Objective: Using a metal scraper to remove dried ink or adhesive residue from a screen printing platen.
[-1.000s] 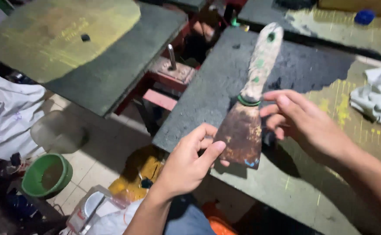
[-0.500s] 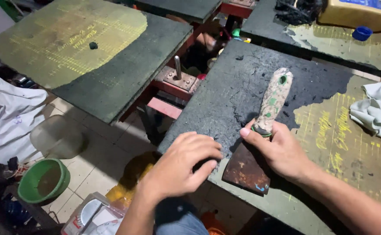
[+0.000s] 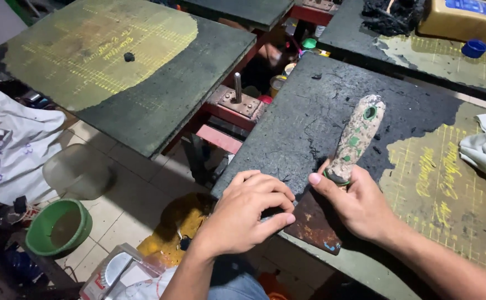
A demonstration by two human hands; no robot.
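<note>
The scraper (image 3: 343, 166) has a rust-brown blade flecked with blue and a pale handle mottled green. Under it, the printing board (image 3: 320, 111) is charcoal black, turning yellow-green with a yellow grid right of the scraper. Left of the scraper, a second board (image 3: 115, 61) shows the same yellow-green patch on dark grey. Below that board sit a green bowl (image 3: 58, 226) and white cloth (image 3: 4, 144), perhaps faintly purple-printed.

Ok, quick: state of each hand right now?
Left hand: fingers curled, resting on the scraper blade at the board edge.
Right hand: closed around the scraper's handle.
</note>
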